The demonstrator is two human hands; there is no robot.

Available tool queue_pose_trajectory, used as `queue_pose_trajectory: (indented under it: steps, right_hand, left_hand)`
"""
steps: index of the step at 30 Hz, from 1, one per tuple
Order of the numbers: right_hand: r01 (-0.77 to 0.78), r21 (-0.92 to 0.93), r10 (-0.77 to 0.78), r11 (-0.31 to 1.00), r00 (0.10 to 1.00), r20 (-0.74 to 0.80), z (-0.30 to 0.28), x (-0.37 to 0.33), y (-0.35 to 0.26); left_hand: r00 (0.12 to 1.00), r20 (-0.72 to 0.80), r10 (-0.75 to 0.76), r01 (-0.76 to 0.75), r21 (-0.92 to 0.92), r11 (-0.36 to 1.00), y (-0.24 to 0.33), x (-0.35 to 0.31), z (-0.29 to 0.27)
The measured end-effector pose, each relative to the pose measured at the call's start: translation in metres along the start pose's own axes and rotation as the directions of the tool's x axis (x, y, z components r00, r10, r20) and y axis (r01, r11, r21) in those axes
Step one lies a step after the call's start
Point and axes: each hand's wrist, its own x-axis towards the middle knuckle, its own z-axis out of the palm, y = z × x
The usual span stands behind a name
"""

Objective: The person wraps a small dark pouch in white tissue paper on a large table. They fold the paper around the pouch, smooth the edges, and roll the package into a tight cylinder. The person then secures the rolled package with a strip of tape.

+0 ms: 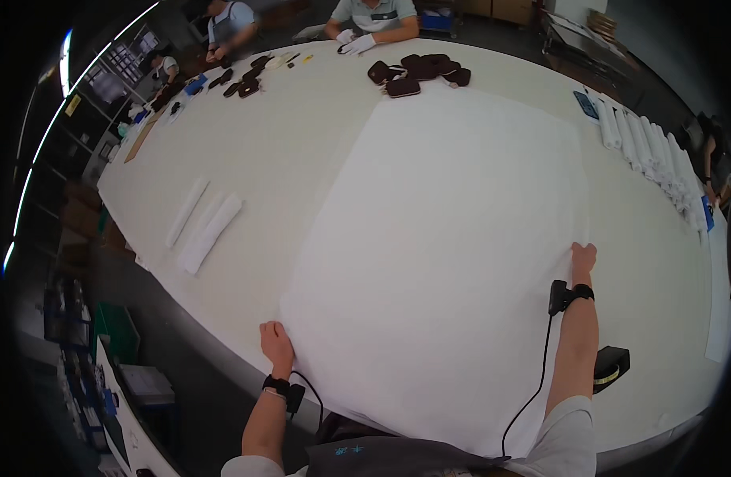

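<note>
A large white sheet (437, 238), whether paper or cloth I cannot tell, lies spread over the table from my waist toward the far side. My left hand (276, 342) is closed at its near left corner, fingers curled on the edge. Along the right edge, farther forward, my right hand (584, 258) is closed too, pinching the sheet's border. Soft creases run through the sheet close to the right hand. Both wrists carry black straps with small devices and cables.
Dark brown zipped pouches (421, 71) sit beyond the sheet's far end. Two white rolls (210, 234) lie to the left; several rolled white bundles (648, 155) line the right side. A black box (610, 368) stands beside my right forearm. Co-workers sit across the pale table (302, 135).
</note>
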Motion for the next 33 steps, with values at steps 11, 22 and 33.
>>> queue_pose_trajectory:
  steps: [11, 22, 33]
  right_hand:
    - [0.675, 0.454, -0.803, 0.581, 0.385, 0.455, 0.021, -0.319, -0.08]
    - [0.793, 0.496, -0.879, 0.355, 0.102, 0.466, 0.082, -0.567, -0.072]
    - [0.925, 0.328, -0.676, 0.191, -0.118, 0.728, 0.051, -0.598, -0.102]
  left_hand:
    - [0.742, 0.621, -0.253, 0.626, -0.506, 0.593, -0.022, 0.035, -0.054]
    - [0.435, 0.895, -0.099, 0.779, -0.319, 0.541, -0.063, 0.086, -0.087]
    - [0.471, 0.872, -0.133, 0.787, -0.348, 0.509, -0.16, 0.07, -0.134]
